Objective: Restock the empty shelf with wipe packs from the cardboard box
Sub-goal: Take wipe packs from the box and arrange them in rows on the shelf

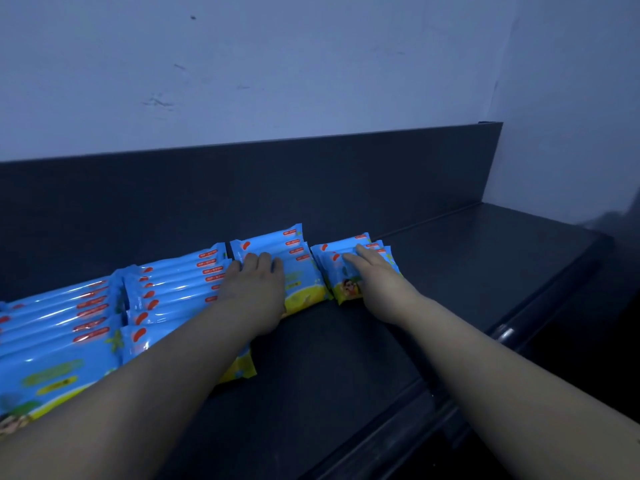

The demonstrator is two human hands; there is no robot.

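Blue wipe packs with red labels stand in rows on the dark shelf (467, 258). Several rows fill the left side (166, 282). My left hand (256, 289) rests flat on top of a short row of packs (273, 245), fingers spread over their upper edges. My right hand (375, 275) lies on the rightmost small row of packs (346, 249), fingers straight and pressing on them. The cardboard box is out of view.
The shelf's dark back panel (242, 188) runs behind the packs, below a pale wall. Bare shelf surface stretches to the right of the packs and in front of them. The shelf's rounded front edge (505, 334) runs diagonally at the lower right.
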